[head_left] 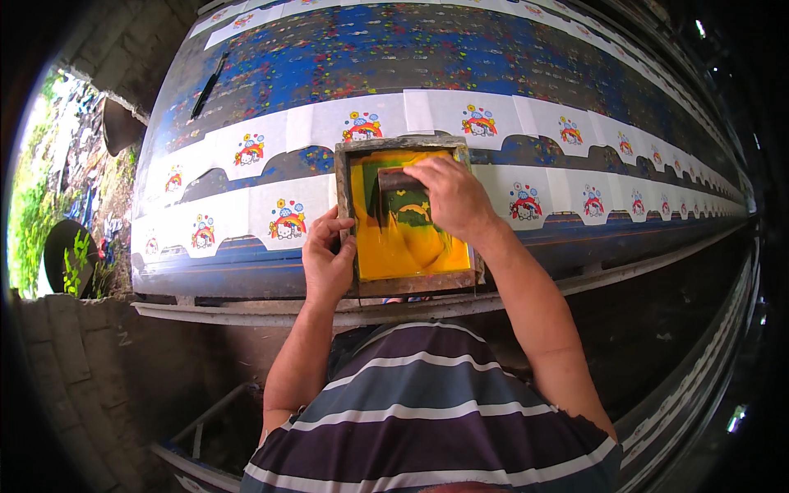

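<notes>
A wooden screen-printing frame [403,287] lies on the long table in front of me, over the near row of white pieces. Thick yellow ink [399,253] covers much of its mesh, and a dark green patch shows toward the far end. My right hand [459,200] grips a squeegee [395,182] inside the frame, fingers closed over its top edge. At the frame's left side rail, my left hand [329,256] has its fingers and thumb bent around the wood. What lies directly beneath the frame is hidden.
Two rows of white printed pieces [316,123] run along the paint-speckled blue and black table [345,62]. A thin dark stick [210,85] lies at the far left. A metal rail [238,312] edges the near side. Another table [699,411] stands lower right.
</notes>
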A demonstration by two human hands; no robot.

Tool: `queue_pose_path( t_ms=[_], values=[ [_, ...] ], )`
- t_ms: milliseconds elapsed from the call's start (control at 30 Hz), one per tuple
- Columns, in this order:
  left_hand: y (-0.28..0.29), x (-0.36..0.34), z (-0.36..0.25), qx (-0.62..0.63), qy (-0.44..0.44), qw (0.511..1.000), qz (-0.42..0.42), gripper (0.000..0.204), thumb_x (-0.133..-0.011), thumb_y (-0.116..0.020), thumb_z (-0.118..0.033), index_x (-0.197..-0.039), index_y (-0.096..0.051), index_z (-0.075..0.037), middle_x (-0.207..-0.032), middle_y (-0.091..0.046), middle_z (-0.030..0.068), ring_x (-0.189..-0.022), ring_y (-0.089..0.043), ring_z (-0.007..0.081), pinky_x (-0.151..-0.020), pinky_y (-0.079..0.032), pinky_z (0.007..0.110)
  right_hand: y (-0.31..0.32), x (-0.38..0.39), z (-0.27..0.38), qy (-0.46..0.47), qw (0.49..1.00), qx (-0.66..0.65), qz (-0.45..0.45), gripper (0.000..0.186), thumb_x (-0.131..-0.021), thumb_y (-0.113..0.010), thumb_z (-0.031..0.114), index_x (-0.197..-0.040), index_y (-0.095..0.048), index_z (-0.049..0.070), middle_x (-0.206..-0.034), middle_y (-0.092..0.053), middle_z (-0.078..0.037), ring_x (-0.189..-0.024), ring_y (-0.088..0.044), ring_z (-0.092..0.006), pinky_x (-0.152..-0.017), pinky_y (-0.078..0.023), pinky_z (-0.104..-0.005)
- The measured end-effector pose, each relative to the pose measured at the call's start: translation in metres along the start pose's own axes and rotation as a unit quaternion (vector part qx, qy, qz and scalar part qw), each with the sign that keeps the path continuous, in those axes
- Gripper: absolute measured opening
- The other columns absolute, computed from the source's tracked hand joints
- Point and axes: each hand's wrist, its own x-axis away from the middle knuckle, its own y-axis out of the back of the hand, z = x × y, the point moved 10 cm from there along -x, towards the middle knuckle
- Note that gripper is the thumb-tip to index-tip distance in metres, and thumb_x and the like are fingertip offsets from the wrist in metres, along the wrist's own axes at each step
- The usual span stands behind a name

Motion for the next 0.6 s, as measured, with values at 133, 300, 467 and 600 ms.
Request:
queue_pose_path(
  t_ms=[133,300,467,600],
  values=[
    [0.000,0.002,-0.013,-0.081,-0.026,0.996,-0.004,0.033,-0.097,-0.072,0.009,-0.127,-0.078,-0.004,-0.160,-0.063,0.0222,-0.146,-0.066,0.0319,-0.117,-0.054,0.041,-0.004,-0.023,-0.017,-0.026,1.000,0.005,0.012,0.043,-0.094,-0.064,-0.008,-0.132,-0.079,0.004,-0.128,-0.079,-0.014,-0.122,-0.072,-0.0380,-0.111,-0.058,-0.0503],
    [-0.001,0.004,-0.018,-0.088,-0.048,0.995,-0.011,0.034,-0.095,-0.074,0.009,-0.126,-0.077,-0.006,-0.158,-0.064,0.0236,-0.147,-0.065,0.0379,-0.119,-0.053,0.045,-0.009,-0.003,0.002,0.000,0.998,0.040,0.051,0.043,-0.092,-0.068,-0.006,-0.131,-0.079,0.007,-0.129,-0.075,-0.011,-0.124,-0.069,-0.0350,-0.108,-0.056,-0.0498],
    [-0.003,0.006,-0.017,-0.072,-0.063,0.995,-0.014,0.037,-0.093,-0.075,0.012,-0.125,-0.076,-0.008,-0.157,-0.064,0.0230,-0.149,-0.063,0.0386,-0.122,-0.051,0.046,-0.004,0.039,0.042,0.000,0.997,0.019,0.069,0.040,-0.092,-0.069,0.001,-0.131,-0.079,0.009,-0.129,-0.073,-0.009,-0.121,-0.069,-0.0331,-0.105,-0.056,-0.0487],
    [-0.003,0.006,-0.014,-0.075,-0.066,0.995,-0.012,0.037,-0.094,-0.074,0.013,-0.126,-0.076,-0.007,-0.158,-0.063,0.0236,-0.151,-0.061,0.0389,-0.125,-0.048,0.047,0.001,0.068,0.073,-0.007,0.997,-0.003,0.083,0.041,-0.093,-0.072,0.005,-0.133,-0.080,0.008,-0.130,-0.074,-0.008,-0.125,-0.070,-0.0315,-0.109,-0.056,-0.0476]
  ],
)
